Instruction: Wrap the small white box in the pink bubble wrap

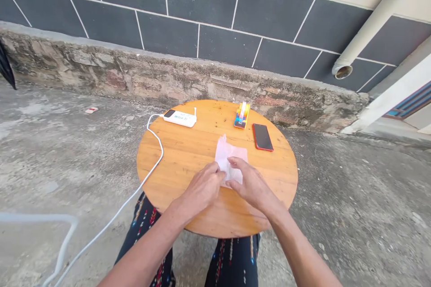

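Observation:
A thin, crumpled, pale pink-white sheet (231, 149) lies on the round wooden table (182, 157); whether it is tissue or soft plastic I cannot tell. At the sheet's left edge my left hand (206, 183) is closed, its fingers curled onto the material. Over the right part, my right hand (251, 184) is curved with thumb and forefinger apart, the fingertips resting on or just above the sheet. My hands cover the sheet's lower corners.
Toward the back of the table stands a tape dispenser (241, 115), with a red-edged phone (262, 137) to its right. A white device (180, 118) lies back left; its white cable (160, 143) runs off the left edge. A stone-based tiled wall (215, 36) rises behind.

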Demonstrator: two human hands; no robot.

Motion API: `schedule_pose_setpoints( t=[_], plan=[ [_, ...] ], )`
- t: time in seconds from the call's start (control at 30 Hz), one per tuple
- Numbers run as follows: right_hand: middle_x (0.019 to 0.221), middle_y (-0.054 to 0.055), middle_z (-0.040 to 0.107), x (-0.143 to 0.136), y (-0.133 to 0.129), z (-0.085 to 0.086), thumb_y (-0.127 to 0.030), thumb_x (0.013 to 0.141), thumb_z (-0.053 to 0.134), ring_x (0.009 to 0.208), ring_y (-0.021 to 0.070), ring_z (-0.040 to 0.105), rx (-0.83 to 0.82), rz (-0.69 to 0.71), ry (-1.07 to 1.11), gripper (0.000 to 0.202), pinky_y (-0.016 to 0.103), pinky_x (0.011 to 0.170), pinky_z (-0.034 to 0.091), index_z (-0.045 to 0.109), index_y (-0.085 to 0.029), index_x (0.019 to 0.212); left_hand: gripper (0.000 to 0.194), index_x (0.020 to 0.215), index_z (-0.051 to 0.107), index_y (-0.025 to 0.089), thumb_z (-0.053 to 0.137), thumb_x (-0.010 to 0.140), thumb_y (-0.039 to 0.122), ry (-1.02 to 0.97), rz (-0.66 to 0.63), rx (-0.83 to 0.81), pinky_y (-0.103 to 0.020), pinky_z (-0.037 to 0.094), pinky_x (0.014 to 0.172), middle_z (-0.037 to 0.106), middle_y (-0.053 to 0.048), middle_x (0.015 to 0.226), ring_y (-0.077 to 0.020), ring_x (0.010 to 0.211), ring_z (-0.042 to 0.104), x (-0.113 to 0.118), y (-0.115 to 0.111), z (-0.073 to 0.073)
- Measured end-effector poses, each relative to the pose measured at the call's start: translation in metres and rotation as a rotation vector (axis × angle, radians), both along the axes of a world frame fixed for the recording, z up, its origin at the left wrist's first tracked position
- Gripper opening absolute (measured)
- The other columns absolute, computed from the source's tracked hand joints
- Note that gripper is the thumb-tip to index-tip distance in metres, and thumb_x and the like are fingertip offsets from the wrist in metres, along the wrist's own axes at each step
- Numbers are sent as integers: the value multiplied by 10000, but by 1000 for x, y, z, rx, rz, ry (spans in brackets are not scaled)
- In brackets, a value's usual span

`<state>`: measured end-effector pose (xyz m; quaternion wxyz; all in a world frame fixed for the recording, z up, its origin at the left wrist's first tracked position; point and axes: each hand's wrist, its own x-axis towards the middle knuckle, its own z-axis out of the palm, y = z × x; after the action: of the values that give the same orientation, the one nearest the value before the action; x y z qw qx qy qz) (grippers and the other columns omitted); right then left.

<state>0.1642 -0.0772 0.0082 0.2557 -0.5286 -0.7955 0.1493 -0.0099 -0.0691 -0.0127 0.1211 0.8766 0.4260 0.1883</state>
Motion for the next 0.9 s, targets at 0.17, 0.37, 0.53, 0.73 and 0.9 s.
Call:
schedule_pose_setpoints(
  t=[0.17, 0.37, 0.53, 0.73, 0.9],
  plan=[
    [1014, 76, 660, 43, -12, -8, -291, 814, 559, 848, 205, 646, -167, -230, 220, 244, 364, 779, 510, 589, -175, 1027, 268, 769, 631, 183, 387, 872, 143, -41, 2, 7, -262, 389, 672, 549, -42, 849, -171, 791, 501, -4, 6, 5],
    [760, 33, 655, 63, -31, -27, -347, 798, 612, 597, 137, 644, -662, -503, 615, 205, 175, 410, 462, 598, -158, 876, 292, 782, 631, 175, 367, 883, 103, -49, -129, 71, -282, 418, 780, 581, -58, 999, -183, 911, 509, -4, 14, -1],
    [760, 63, 669, 42, -28, -24, -371, 829, 586, 575, 140, 663, -778, -496, 733, 230, 161, 370, 476, 575, -142, 854, 293, 806, 632, 158, 360, 897, 99, -46, -131, 77, -301, 435, 805, 593, -73, 1013, -201, 945, 522, -4, 16, -3],
    [745, 35, 654, 30, -18, -22, -380, 788, 632, 526, 140, 660, -801, -483, 835, 290, 162, 336, 468, 511, -159, 930, 281, 816, 630, 152, 368, 887, 82, -45, -141, 63, -298, 443, 783, 595, -76, 1011, -200, 929, 531, -5, 16, -1],
    [748, 9, 632, 24, -8, -28, -335, 739, 682, 449, 102, 617, -729, -500, 829, 290, 142, 296, 439, 503, -164, 890, 264, 816, 629, 149, 384, 870, 64, -63, -144, 55, -305, 442, 782, 590, -78, 1025, -207, 936, 525, -5, 17, -2]
  ],
)
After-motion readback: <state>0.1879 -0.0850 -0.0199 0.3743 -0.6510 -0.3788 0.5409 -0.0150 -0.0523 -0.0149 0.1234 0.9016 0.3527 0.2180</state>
